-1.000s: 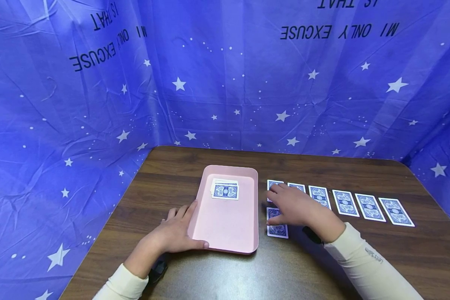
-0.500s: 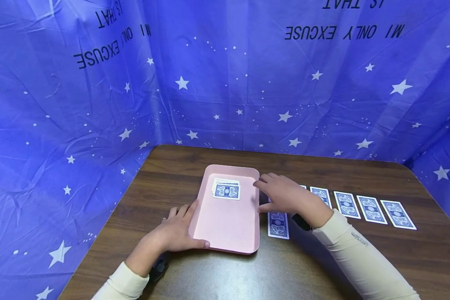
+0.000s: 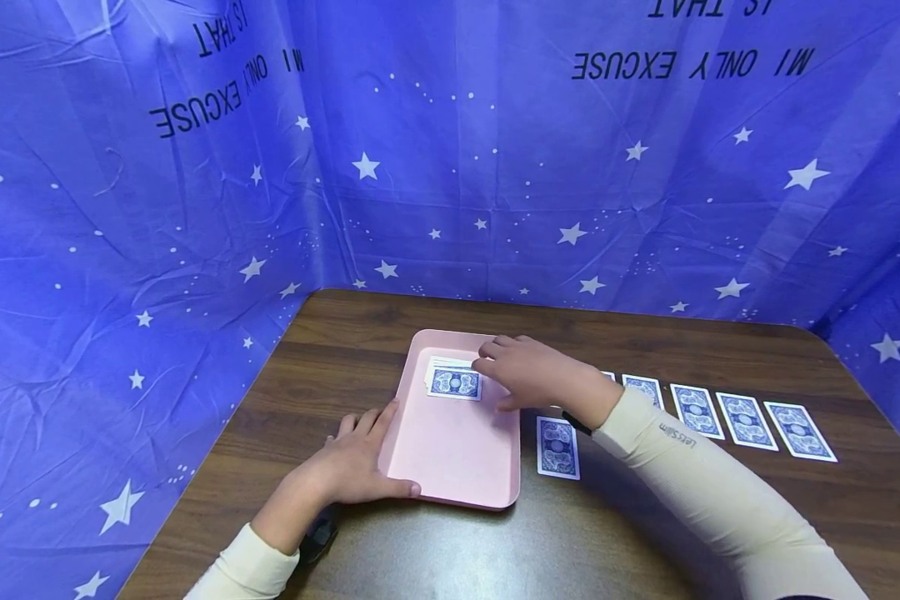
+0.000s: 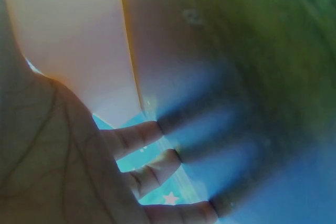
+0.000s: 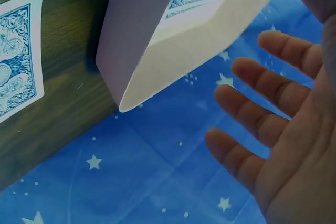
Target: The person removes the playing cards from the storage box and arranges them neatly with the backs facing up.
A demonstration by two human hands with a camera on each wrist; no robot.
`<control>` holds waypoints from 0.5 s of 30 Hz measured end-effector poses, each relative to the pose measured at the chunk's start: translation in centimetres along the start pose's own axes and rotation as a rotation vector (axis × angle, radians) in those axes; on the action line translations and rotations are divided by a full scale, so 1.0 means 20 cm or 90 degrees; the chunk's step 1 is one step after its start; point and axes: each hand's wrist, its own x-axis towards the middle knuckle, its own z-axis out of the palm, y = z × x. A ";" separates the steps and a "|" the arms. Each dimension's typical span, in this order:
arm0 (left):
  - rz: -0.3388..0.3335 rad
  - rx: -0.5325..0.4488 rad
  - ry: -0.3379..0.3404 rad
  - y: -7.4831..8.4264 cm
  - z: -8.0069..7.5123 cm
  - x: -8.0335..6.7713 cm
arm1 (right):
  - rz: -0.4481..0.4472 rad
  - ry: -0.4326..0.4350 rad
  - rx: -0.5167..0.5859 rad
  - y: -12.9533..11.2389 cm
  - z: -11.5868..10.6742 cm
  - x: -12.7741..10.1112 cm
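In the head view, the pile of cards [image 3: 456,384] lay in the pink tray [image 3: 450,467], toward its twelve o'clock end, long axis running nine to three. It sat at nine o'clock from the right grip [image 3: 532,372], the nearer hand, whose fingers were loosely extended and apparently held nothing; fingertip contact could not be told. The left grip [image 3: 348,468] was spread, unclenched, against the tray's seven o'clock corner.

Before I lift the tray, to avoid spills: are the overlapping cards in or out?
In: the overlapping cards lie within the pink tray's rim.
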 end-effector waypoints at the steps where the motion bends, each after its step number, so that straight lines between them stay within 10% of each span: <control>1: 0.000 0.001 0.001 0.00 0.00 0.00 | -0.010 -0.004 -0.017 0.00 0.00 0.02; 15: 0.002 0.001 0.000 -0.01 0.00 0.00 | -0.089 -0.050 -0.074 0.02 0.07 0.18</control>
